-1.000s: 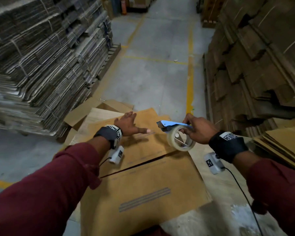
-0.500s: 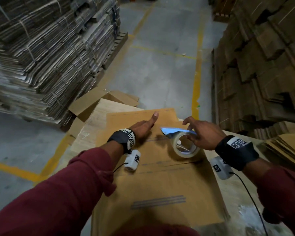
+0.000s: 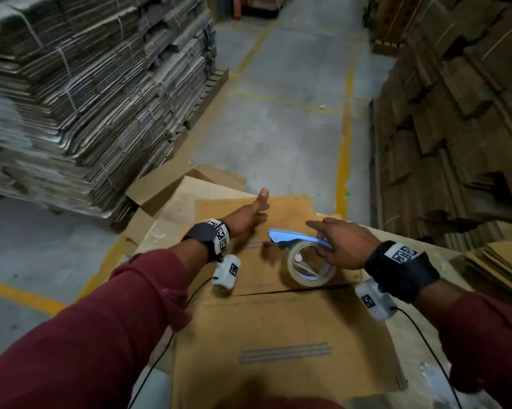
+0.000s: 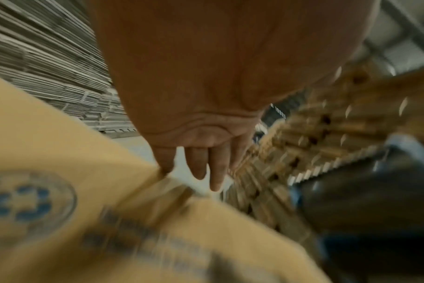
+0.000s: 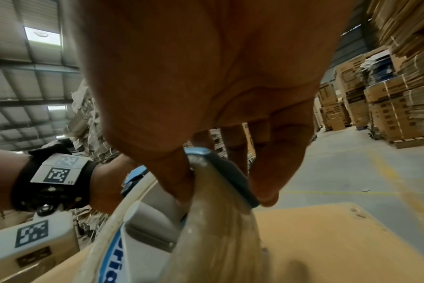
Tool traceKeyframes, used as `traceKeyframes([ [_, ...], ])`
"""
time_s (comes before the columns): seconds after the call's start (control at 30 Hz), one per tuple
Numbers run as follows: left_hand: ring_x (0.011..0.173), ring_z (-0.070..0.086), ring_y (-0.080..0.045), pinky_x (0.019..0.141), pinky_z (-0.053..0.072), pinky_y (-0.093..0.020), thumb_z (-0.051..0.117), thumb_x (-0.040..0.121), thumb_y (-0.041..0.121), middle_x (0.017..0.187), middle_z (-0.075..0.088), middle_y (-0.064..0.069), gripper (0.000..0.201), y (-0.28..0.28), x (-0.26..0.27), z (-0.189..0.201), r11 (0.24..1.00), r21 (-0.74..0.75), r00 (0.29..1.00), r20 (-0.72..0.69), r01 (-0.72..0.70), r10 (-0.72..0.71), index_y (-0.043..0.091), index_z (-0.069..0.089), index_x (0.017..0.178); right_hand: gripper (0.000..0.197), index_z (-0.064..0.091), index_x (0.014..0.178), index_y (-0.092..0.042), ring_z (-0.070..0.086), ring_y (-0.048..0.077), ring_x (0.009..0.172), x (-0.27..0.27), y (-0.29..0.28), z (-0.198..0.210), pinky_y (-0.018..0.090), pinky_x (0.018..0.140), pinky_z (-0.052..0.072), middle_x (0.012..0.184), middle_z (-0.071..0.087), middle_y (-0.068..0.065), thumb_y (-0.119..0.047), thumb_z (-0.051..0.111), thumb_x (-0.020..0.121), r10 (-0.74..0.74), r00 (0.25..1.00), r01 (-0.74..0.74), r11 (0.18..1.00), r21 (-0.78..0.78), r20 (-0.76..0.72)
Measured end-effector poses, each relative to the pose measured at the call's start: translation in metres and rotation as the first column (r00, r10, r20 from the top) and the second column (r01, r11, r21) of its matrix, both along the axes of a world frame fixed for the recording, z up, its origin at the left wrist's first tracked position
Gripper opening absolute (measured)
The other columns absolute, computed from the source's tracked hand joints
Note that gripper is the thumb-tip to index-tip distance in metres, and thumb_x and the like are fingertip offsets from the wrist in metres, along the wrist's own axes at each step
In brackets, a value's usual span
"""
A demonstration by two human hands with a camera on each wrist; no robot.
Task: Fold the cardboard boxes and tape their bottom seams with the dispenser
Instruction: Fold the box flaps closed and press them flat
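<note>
The cardboard box (image 3: 278,329) lies bottom-up in front of the person, its 2 bottom flaps meeting at a dark seam (image 3: 278,290) that runs across the panel and is not fully shut; no tape shows along it. The right hand (image 3: 342,246) holds the tape dispenser (image 3: 303,256) just beyond that seam, the clear roll resting on the far flap. The right wrist view shows thumb and fingers pinching round the blue frame over the roll, though the forefinger sticks out straight. The left hand (image 3: 249,215) is spread flat with straight fingers on the far flap, thumb raised; the left wrist view, blurred, puts its fingertips (image 4: 199,168) at the flap's edge.

Corrugated board like this is probably light and stiff across the panel but springy at the creases, so the flaps will likely lift unless pressed down near the seam (a flat palm suits better than a pinch). The dispenser looks light and hard; gripping the frame, not the slick roll, should let the tape feed freely.
</note>
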State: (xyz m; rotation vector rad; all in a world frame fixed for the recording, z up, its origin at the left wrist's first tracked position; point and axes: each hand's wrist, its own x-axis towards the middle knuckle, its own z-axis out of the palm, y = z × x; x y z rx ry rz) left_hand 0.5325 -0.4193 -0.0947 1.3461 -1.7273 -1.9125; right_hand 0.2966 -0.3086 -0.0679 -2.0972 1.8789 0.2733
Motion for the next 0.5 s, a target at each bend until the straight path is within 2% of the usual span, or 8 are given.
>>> traceKeyframes([
  [0.03,0.129,0.059,-0.015,0.12,0.032,-0.037,0.029,0.058,0.108,0.156,0.046,-0.001,0.14,0.0,0.009,0.007,0.998,-0.031,0.999,-0.021,-0.049,0.048,0.011,0.035,0.159,0.068,0.035,0.155,-0.028,0.06,0.03,0.115,0.004,0.0,0.002,0.039,0.086,0.051,0.129,0.057,0.003,-0.045,0.059,0.094,0.008,1.0,-0.008,1.0,0.0,0.002],
  [0.1,0.112,0.066,-0.007,0.111,0.041,-0.04,0.023,0.079,0.097,0.143,0.062,0.0,0.112,0.002,0.03,0.025,0.985,-0.07,0.987,-0.05,-0.157,0.154,0.015,0.052,0.15,0.067,0.038,0.153,-0.026,0.061,0.03,0.113,0.015,-0.002,0.007,0.04,0.087,0.052,0.126,0.058,0.003,-0.046,0.06,0.093,0.04,0.999,-0.04,0.999,0.002,0.009],
  [0.17,0.099,0.071,-0.013,0.095,0.053,-0.041,0.022,0.092,0.085,0.118,0.076,0.0,0.089,0.007,0.056,0.035,0.956,-0.076,0.959,-0.049,-0.283,0.28,0.019,0.065,0.133,0.062,0.044,0.148,-0.026,0.062,0.03,0.108,0.029,-0.005,0.012,0.043,0.087,0.052,0.12,0.056,0.003,-0.047,0.06,0.092,0.069,0.997,-0.069,0.998,0.002,0.042],
  [0.23,0.089,0.071,-0.019,0.074,0.055,-0.034,0.027,0.092,0.086,0.106,0.079,-0.004,0.086,0.024,0.087,0.041,0.913,-0.008,0.912,-0.033,-0.409,0.409,0.017,0.069,0.12,0.051,0.052,0.138,-0.028,0.061,0.03,0.103,0.045,-0.008,0.017,0.044,0.085,0.051,0.112,0.052,0.002,-0.047,0.062,0.092,0.107,0.99,-0.106,0.994,-0.013,0.094],
  [0.27,0.087,0.071,-0.023,0.069,0.054,-0.033,0.029,0.09,0.088,0.105,0.079,-0.006,0.088,0.033,0.101,0.04,0.889,0.05,0.89,-0.015,-0.455,0.457,0.015,0.069,0.117,0.045,0.056,0.132,-0.029,0.061,0.028,0.1,0.055,-0.01,0.021,0.043,0.084,0.05,0.109,0.051,0.001,-0.046,0.063,0.091,0.128,0.986,-0.125,0.992,-0.031,0.112],
  [0.33,0.091,0.072,-0.03,0.07,0.058,-0.038,0.031,0.084,0.092,0.105,0.079,-0.012,0.096,0.056,0.128,0.037,0.829,0.229,0.852,0.005,-0.51,0.523,0.01,0.067,0.117,0.038,0.059,0.127,-0.032,0.059,0.024,0.097,0.073,-0.016,0.027,0.041,0.082,0.048,0.107,0.05,0.0,-0.044,0.065,0.092,0.162,0.973,-0.156,0.987,-0.045,0.165],
  [0.4,0.098,0.072,-0.036,0.076,0.06,-0.045,0.031,0.08,0.096,0.108,0.077,-0.017,0.104,0.075,0.147,0.029,0.758,0.398,0.823,-0.01,-0.517,0.567,0.006,0.065,0.121,0.039,0.06,0.127,-0.034,0.057,0.018,0.095,0.088,-0.02,0.029,0.035,0.081,0.046,0.109,0.053,-0.003,-0.045,0.069,0.092,0.168,0.946,-0.166,0.986,-0.032,0.279],
  [0.5,0.109,0.071,-0.041,0.091,0.058,-0.051,0.026,0.078,0.098,0.112,0.076,-0.02,0.112,0.09,0.162,0.02,0.68,0.526,0.783,-0.041,-0.511,0.621,0.003,0.063,0.126,0.041,0.058,0.123,-0.035,0.058,0.007,0.096,0.104,-0.028,0.028,0.029,0.079,0.048,0.113,0.056,-0.011,-0.05,0.073,0.088,0.167,0.884,-0.182,0.983,-0.009,0.437],
])
